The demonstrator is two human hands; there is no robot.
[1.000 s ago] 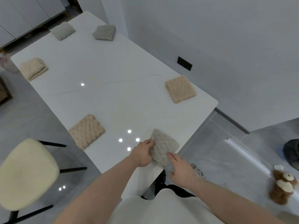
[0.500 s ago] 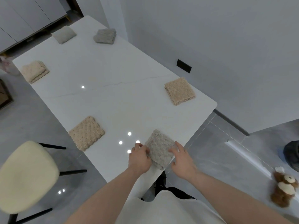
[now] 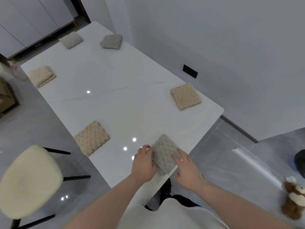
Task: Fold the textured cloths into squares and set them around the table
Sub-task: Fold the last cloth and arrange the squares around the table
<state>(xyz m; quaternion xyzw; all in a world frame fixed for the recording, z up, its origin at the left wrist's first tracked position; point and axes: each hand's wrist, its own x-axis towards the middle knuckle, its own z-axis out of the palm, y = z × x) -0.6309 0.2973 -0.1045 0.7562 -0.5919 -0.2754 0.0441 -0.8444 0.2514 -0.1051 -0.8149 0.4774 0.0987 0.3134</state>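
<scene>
A folded grey textured cloth (image 3: 162,151) lies at the near edge of the white table (image 3: 125,103). My left hand (image 3: 144,164) rests against its left side with fingers touching the edge. The straight fingers of my right hand (image 3: 186,169) lie on its right side. Two beige folded cloths sit nearby: one at the left edge (image 3: 91,137), one at the right edge (image 3: 185,96). Farther off lie a cream folded cloth (image 3: 42,76), a pale grey one (image 3: 71,40) and a darker grey one (image 3: 112,41).
A cream-seated stool (image 3: 28,180) with black legs stands left of the table. A grey wall runs along the table's right side. A brown plush toy (image 3: 293,200) lies on the floor at the right. White cabinets stand beyond the far end.
The grey cloth has been squared up near the table edge. My right hand moved from beside it onto its right side; my left hand shifted slightly along its left edge.
</scene>
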